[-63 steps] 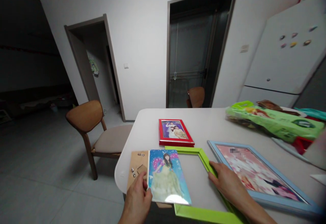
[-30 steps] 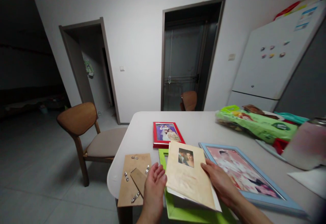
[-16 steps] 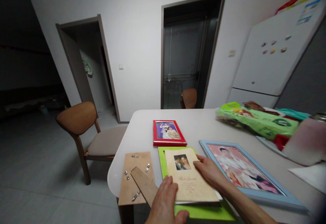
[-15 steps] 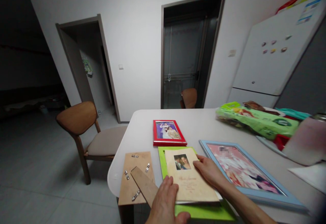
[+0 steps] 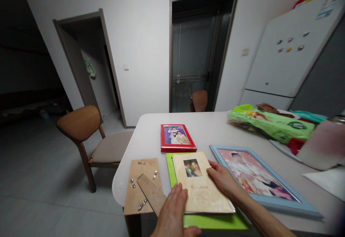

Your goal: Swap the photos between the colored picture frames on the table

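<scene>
A cream photo sheet (image 5: 201, 190) with a small picture of two people lies over a bright green picture frame (image 5: 215, 222) at the table's front. More paper edges show under it at the lower right. My left hand (image 5: 175, 208) rests along its left edge, fingers stretched out and thumb apart. Fingers of my right hand (image 5: 223, 181) are bent round the sheet's right edge; the thumb is hidden. Left of the frame lies a brown backing board (image 5: 147, 190) with metal clips and a slanting stand leg (image 5: 152, 194), partly covered by my left hand.
Behind the green frame lies a red photo frame (image 5: 178, 136). A larger light blue frame (image 5: 258, 179) is on the right, beside my right forearm. Farther right are a green package (image 5: 275, 122) and a pinkish jug (image 5: 323, 143). A wooden chair (image 5: 81, 125) stands left of the table.
The cream sheet has shifted slightly, and the papers under it show less at the right edge. Both hands keep nearly the same places. The whole view has moved a little.
</scene>
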Available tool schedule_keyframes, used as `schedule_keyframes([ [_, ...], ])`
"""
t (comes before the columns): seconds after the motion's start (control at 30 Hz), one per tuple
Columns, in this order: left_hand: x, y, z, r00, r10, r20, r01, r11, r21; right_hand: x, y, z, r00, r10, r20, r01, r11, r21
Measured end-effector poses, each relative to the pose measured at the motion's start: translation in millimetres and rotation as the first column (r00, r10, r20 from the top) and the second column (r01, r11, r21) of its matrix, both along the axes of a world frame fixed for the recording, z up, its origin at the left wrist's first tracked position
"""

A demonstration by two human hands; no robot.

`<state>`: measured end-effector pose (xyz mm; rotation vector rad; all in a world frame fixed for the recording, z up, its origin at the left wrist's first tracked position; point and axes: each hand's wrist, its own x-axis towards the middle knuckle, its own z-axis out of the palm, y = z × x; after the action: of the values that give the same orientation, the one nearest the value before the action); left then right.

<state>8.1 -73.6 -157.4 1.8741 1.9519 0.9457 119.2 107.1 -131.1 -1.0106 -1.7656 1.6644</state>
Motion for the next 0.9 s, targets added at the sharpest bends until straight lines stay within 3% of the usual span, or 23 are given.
schedule_keyframes([
  [0.13,-1,0,-1.4,1.000,0.000,-0.024,-0.001,0.999,-0.043,-5,0,5.1,0.981,-0.057,0.187,-0.004,0.951,0.308],
  [0.27,-3,-1,1.8,0.999,-0.010,-0.048,0.009,1.000,-0.024,-3,-1,7.0,0.858,-0.211,0.468,-0.152,0.766,0.625],
  [0.4,-1,-1,13.5,0.997,-0.043,-0.064,0.038,0.997,-0.070,-2,-8,0.6,0.702,-0.386,0.599,-0.285,0.619,0.732],
  [0.5,4,1,22.6,0.997,-0.035,-0.063,0.027,0.992,-0.126,-3,-12,-5.2,0.681,-0.447,0.580,-0.322,0.528,0.786],
  [0.63,1,-6,27.8,0.995,-0.068,-0.067,0.057,0.986,-0.154,-4,-12,-4.4,0.710,-0.471,0.523,-0.240,0.537,0.809],
  [0.73,-20,-28,22.2,0.994,-0.045,-0.096,0.034,0.993,-0.112,-10,-24,5.8,0.824,-0.372,0.427,-0.188,0.530,0.827],
  [0.8,-43,-48,12.5,0.978,0.121,-0.171,-0.137,0.986,-0.089,-19,-44,14.2,0.899,-0.190,0.395,-0.237,0.548,0.802],
  [0.9,-78,-75,-6.9,0.866,0.400,-0.301,-0.428,0.904,-0.028,-43,-86,20.9,0.902,0.082,0.425,-0.394,0.557,0.731],
])
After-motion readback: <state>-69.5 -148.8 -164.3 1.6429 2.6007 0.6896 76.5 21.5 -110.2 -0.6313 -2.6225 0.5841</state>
